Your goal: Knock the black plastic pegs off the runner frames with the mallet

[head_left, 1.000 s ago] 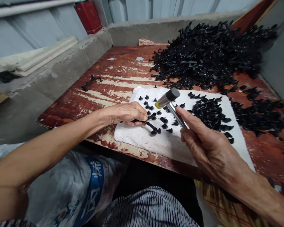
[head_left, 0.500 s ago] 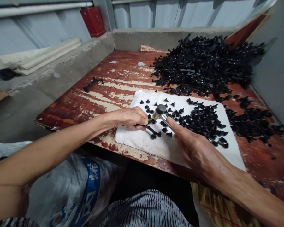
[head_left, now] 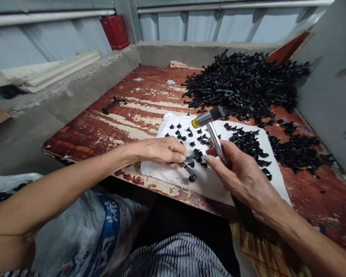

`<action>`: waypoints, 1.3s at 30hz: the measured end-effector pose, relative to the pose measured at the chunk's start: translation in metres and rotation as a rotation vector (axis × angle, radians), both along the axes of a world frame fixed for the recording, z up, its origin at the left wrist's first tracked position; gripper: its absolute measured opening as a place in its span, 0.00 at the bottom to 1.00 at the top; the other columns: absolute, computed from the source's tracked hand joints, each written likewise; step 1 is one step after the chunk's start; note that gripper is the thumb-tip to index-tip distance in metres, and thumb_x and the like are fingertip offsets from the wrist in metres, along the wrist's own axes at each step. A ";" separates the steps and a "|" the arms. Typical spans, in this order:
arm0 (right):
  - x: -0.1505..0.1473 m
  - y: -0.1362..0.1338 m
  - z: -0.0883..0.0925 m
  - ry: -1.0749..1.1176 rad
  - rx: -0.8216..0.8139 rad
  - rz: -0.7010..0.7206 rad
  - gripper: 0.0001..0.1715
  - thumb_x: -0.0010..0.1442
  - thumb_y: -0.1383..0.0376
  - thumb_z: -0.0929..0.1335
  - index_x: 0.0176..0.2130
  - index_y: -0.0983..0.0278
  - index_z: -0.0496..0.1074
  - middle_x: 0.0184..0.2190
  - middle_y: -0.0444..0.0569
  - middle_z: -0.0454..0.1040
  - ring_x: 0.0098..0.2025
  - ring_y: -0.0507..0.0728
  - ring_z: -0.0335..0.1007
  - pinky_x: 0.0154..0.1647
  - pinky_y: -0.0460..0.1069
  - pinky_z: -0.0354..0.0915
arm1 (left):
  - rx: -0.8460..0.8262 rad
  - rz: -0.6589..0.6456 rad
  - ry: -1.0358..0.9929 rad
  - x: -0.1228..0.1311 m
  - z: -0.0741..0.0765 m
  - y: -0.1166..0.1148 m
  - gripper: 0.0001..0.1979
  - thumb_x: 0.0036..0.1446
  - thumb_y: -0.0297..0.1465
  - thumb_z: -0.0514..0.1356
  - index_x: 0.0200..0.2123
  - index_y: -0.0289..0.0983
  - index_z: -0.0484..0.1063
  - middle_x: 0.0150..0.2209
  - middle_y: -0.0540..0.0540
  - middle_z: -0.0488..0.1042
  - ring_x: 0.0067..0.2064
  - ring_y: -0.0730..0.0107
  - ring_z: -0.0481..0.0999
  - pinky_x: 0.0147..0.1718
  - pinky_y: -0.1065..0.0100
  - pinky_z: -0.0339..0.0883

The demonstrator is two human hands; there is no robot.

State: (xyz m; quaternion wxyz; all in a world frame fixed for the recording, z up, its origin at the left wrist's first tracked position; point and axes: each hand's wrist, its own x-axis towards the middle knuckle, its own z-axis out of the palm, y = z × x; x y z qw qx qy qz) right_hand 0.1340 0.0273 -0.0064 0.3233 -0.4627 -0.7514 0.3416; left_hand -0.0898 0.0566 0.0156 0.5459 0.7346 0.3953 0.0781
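Note:
My right hand (head_left: 239,169) is closed around a small mallet (head_left: 216,140) with a metal shank, one yellow face and one dark face. The mallet's head is raised above the white cloth (head_left: 161,169), tilted with the yellow face to the left. Pinched in my left hand (head_left: 164,150) is a curved black handle-like part (head_left: 188,169), its round end resting low over the cloth. Small black knob-like pieces (head_left: 192,144) stand scattered on the cloth just beyond my left hand. More of them lie heaped (head_left: 248,142) on the cloth's right side.
A large pile of black parts (head_left: 236,84) covers the back right of the worn red-brown tabletop (head_left: 89,127). Loose black pieces (head_left: 296,150) lie right of the cloth. One black part (head_left: 113,104) sits at the left. Low concrete walls (head_left: 83,88) border the table; a red box (head_left: 115,32) stands in the corner.
The mallet has lifted off the part and swung up to the right, its head turning. My left hand has shifted slightly right and toward me with the black part.

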 end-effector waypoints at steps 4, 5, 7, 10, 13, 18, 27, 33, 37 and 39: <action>-0.007 -0.001 -0.004 0.233 -0.367 0.074 0.15 0.56 0.53 0.70 0.33 0.62 0.69 0.19 0.38 0.62 0.18 0.49 0.56 0.16 0.45 0.56 | 0.189 -0.002 0.084 0.012 0.012 -0.019 0.14 0.57 0.30 0.55 0.20 0.36 0.64 0.18 0.54 0.60 0.21 0.78 0.57 0.21 0.74 0.51; -0.007 -0.004 -0.005 0.283 -0.430 0.053 0.15 0.57 0.53 0.69 0.34 0.62 0.69 0.17 0.36 0.60 0.16 0.48 0.53 0.14 0.44 0.54 | 0.262 0.093 0.114 0.011 0.013 -0.024 0.12 0.58 0.31 0.56 0.23 0.36 0.67 0.21 0.53 0.63 0.24 0.76 0.60 0.24 0.74 0.53; -0.004 -0.010 -0.005 0.371 -0.479 -0.041 0.15 0.57 0.53 0.70 0.35 0.61 0.68 0.16 0.35 0.59 0.14 0.47 0.50 0.12 0.43 0.51 | 0.406 0.386 0.144 0.005 0.011 -0.036 0.09 0.59 0.36 0.58 0.34 0.37 0.72 0.29 0.50 0.70 0.32 0.72 0.67 0.29 0.73 0.58; -0.001 -0.018 -0.003 0.483 -0.502 -0.141 0.16 0.55 0.53 0.71 0.33 0.61 0.66 0.16 0.35 0.61 0.14 0.46 0.52 0.11 0.42 0.53 | 0.341 0.751 0.074 -0.003 0.003 -0.053 0.16 0.56 0.43 0.61 0.40 0.36 0.72 0.36 0.46 0.73 0.36 0.69 0.70 0.32 0.71 0.63; -0.005 -0.021 -0.003 0.578 -0.555 -0.142 0.19 0.53 0.53 0.73 0.32 0.61 0.65 0.19 0.36 0.65 0.14 0.46 0.53 0.10 0.42 0.55 | -0.177 0.806 -0.136 0.005 -0.006 -0.064 0.17 0.56 0.43 0.62 0.35 0.33 0.71 0.36 0.43 0.74 0.33 0.69 0.73 0.30 0.69 0.68; -0.015 -0.026 -0.008 0.587 -0.589 -0.036 0.20 0.54 0.52 0.73 0.31 0.63 0.66 0.17 0.36 0.66 0.12 0.45 0.55 0.10 0.41 0.52 | -0.486 0.921 -0.537 0.037 -0.007 -0.061 0.05 0.57 0.29 0.62 0.32 0.33 0.70 0.30 0.46 0.74 0.28 0.73 0.74 0.25 0.71 0.69; 0.000 -0.027 -0.018 0.714 -0.631 -0.146 0.22 0.50 0.51 0.75 0.34 0.63 0.68 0.26 0.43 0.75 0.16 0.45 0.56 0.10 0.41 0.57 | -0.498 1.019 -0.526 0.049 -0.002 -0.040 0.13 0.58 0.19 0.54 0.22 0.33 0.65 0.18 0.51 0.66 0.19 0.75 0.66 0.15 0.71 0.67; 0.008 -0.029 -0.025 0.733 -0.630 -0.147 0.22 0.49 0.50 0.76 0.32 0.62 0.69 0.25 0.43 0.75 0.15 0.45 0.55 0.10 0.41 0.57 | -0.502 1.094 -0.519 0.047 -0.003 -0.030 0.12 0.58 0.18 0.52 0.24 0.34 0.63 0.18 0.52 0.66 0.18 0.77 0.65 0.16 0.72 0.66; 0.010 -0.029 -0.025 0.741 -0.623 -0.141 0.21 0.49 0.51 0.76 0.32 0.62 0.69 0.25 0.42 0.74 0.15 0.45 0.55 0.10 0.42 0.57 | -0.537 1.093 -0.491 0.047 -0.004 -0.027 0.11 0.58 0.18 0.52 0.24 0.33 0.64 0.19 0.51 0.67 0.16 0.77 0.65 0.15 0.72 0.66; 0.010 -0.029 -0.024 0.742 -0.626 -0.137 0.21 0.49 0.51 0.75 0.32 0.62 0.68 0.25 0.42 0.74 0.16 0.46 0.56 0.10 0.42 0.57 | -0.547 1.094 -0.471 0.047 -0.003 -0.026 0.12 0.58 0.18 0.52 0.23 0.33 0.64 0.19 0.50 0.68 0.16 0.78 0.64 0.15 0.72 0.65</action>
